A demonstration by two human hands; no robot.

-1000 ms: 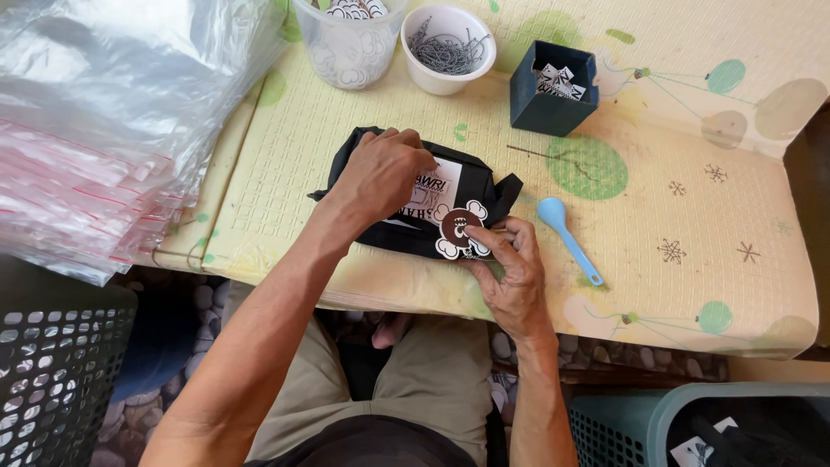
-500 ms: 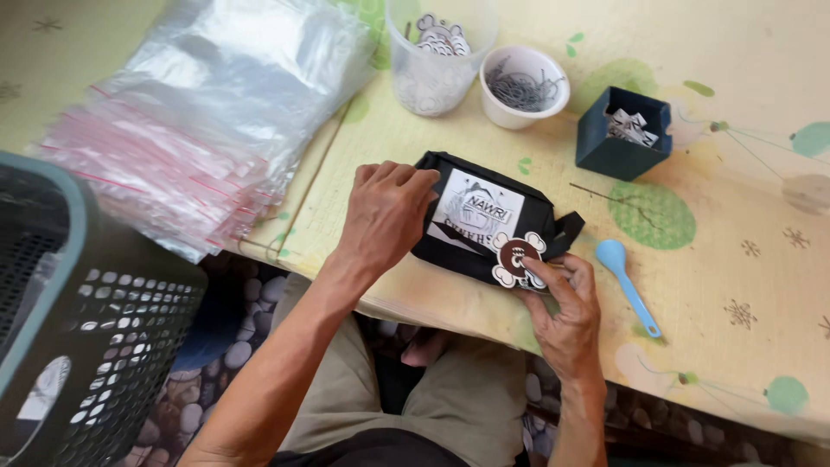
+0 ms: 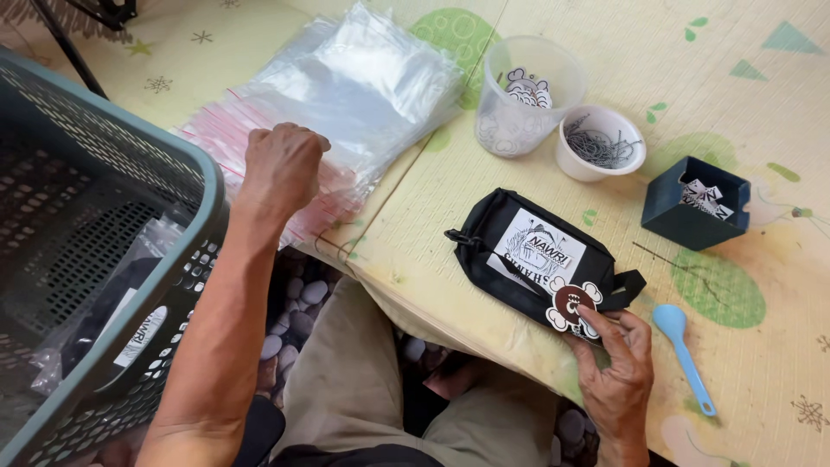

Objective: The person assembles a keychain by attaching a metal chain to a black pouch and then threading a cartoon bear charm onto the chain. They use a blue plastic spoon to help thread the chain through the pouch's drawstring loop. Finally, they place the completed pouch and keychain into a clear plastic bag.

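Observation:
A small black pouch (image 3: pixel 510 238) with a white label lies on the pale mat, a round brown tag (image 3: pixel 571 303) with white knobs at its lower right end. My right hand (image 3: pixel 616 374) grips that end of the pouch at the tag. My left hand (image 3: pixel 281 164) is over the stack of clear zip bags with red seal strips (image 3: pixel 346 95) to the left, its fingers curled on the top bag at the stack's near edge.
A dark plastic basket (image 3: pixel 130 164) at the left holds bagged black pouches. Behind the pouch stand a clear cup of tags (image 3: pixel 519 95), a white bowl of metal pins (image 3: pixel 599 143) and a dark blue box (image 3: pixel 696 201). A light blue spoon (image 3: pixel 683 350) lies at the right.
My left hand has left the black pouch and moved left onto the stack of clear bags. My right hand stays on the pouch at the tag. The view swung left, showing the basket.

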